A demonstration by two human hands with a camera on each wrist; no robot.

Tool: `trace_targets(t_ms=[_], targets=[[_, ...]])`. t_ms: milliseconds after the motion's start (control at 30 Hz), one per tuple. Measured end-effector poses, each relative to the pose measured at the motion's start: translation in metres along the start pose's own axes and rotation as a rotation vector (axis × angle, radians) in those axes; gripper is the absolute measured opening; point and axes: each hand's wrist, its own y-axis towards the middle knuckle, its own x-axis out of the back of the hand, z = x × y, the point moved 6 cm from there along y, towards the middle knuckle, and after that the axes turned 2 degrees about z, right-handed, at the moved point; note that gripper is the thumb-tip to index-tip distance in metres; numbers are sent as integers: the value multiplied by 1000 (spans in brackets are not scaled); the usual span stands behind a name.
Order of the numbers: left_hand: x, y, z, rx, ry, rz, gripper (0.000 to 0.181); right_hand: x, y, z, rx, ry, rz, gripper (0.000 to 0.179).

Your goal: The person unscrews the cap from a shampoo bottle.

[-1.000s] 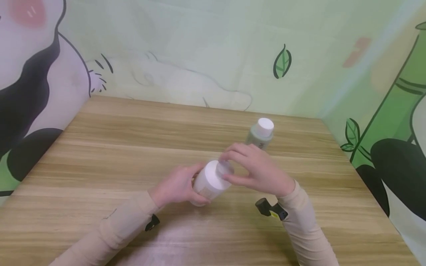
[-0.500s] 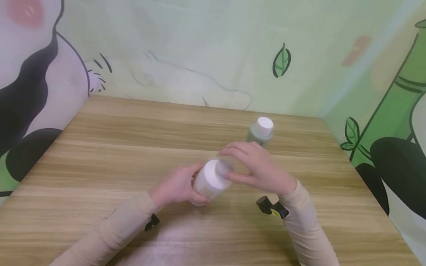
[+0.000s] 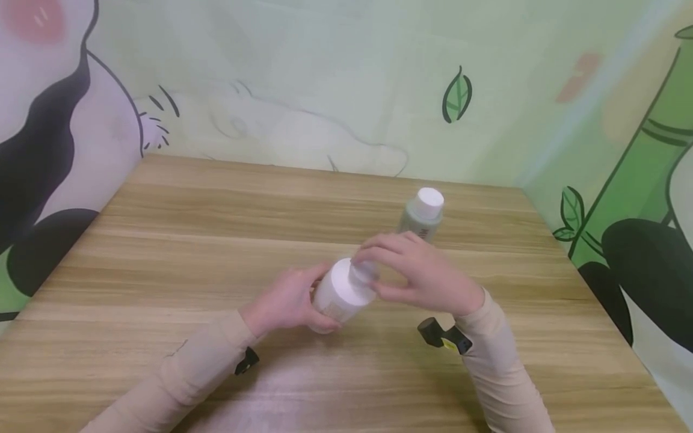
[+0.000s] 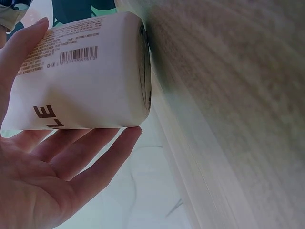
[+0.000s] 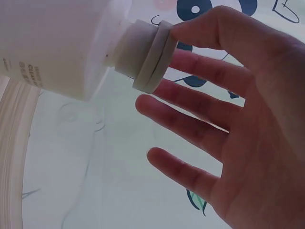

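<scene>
A white bottle [image 3: 340, 296] with brown print leans to the right in the head view. My left hand [image 3: 287, 302] holds its body, thumb on the near side and fingers round the far side. In the left wrist view a barcode shows on the bottle [image 4: 78, 71], and its base is close to the tabletop. My right hand [image 3: 422, 275] pinches the white cap [image 5: 153, 59] at the bottle's top. The right wrist view has the thumb on the cap's edge and fingertips behind it, the other fingers spread away.
A green-grey bottle [image 3: 421, 215] with a white cap stands upright beyond my right hand, partly hidden by it. The wooden table [image 3: 216, 210] meets a cloth wall [image 3: 303, 72] with panda and bamboo drawings at the back and sides.
My right fingers and thumb have shifted slightly about the cap, the thumb sliding a little outward. My left hand and the white bottle stay nearly in place.
</scene>
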Motion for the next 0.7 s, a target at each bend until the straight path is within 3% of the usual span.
trace_targets(t_ms=[133, 300, 433, 700], targets=[[0, -1, 0, -3, -5, 2, 81, -1, -1, 1, 11, 6, 17, 37], [0, -1, -1, -28, 2, -2, 81, -1, -1, -3, -67, -12, 18, 43], [0, -1, -1, -36, 0, -7, 81, -1, -1, -5, -101, -25, 8, 36], [1, -1, -1, -29, -3, -5, 78, -2, 0, -2, -66, -15, 17, 36]])
